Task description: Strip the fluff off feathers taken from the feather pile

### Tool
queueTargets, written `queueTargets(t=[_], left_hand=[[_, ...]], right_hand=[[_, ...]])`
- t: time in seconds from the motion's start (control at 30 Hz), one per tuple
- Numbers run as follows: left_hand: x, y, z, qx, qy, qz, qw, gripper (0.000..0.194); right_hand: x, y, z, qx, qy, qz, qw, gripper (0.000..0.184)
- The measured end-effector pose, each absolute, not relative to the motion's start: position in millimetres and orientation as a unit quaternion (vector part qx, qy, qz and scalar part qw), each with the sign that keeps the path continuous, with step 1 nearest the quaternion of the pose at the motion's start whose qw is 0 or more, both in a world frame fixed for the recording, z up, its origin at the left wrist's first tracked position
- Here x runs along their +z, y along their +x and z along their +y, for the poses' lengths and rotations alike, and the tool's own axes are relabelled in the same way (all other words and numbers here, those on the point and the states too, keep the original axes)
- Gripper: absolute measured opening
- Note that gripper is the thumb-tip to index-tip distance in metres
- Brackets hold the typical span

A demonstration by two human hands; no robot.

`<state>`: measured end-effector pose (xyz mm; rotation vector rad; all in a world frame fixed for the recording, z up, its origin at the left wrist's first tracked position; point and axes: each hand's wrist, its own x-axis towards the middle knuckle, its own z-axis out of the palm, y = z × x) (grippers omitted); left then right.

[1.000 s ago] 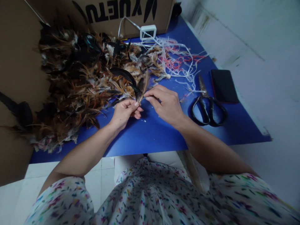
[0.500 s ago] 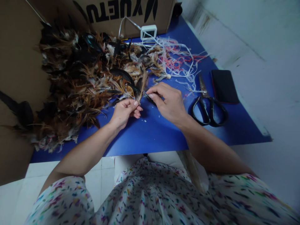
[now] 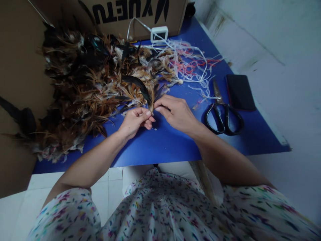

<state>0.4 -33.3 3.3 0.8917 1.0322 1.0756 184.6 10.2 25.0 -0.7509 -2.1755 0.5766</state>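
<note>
My left hand pinches a small bunch of feathers by its base, quills down between thumb and fingers. Brown and dark feathers fan upward from the grip, one long black feather curving to the left. Close against the bunch on its right side is my right hand, thumb and forefinger pressed together by the feather base. What those fingertips hold is too small to make out. A large heap of brown and black feathers lies just beyond and left of my hands.
Black-handled scissors lie right of my right hand, beside a dark flat rectangular object. White and red plastic strips are tangled behind. A small white-framed device stands before a cardboard box on the blue table.
My right hand has moved slightly left and down, up to the feather base. The thin strand seen at its fingertips is now hidden. The bunch in my left hand has turned, showing the long black feather.
</note>
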Motion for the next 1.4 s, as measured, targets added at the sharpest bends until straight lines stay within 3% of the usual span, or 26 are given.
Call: queueTargets(t=[0.37,0.77,0.9,1.07,1.4], left_hand=[[0,-1,-33,0.458,0.4,0.452,0.653,0.042],[3,-1,-33,0.459,0.403,0.466,0.64,0.042],[2,-2,-31,0.476,0.396,0.469,0.63,0.041],[6,-2,-29,0.512,0.376,0.478,0.607,0.038],[5,-6,-25,0.559,0.338,0.465,0.598,0.028]], right_hand=[[20,186,13,0.191,-0.255,-0.884,0.341,0.016],[23,182,15,0.34,-0.351,-0.762,0.426,0.01],[20,190,29,0.325,-0.397,-0.72,0.468,0.015],[10,198,42,0.207,-0.458,-0.777,0.378,0.005],[-11,182,45,0.165,-0.483,-0.823,0.249,0.007]])
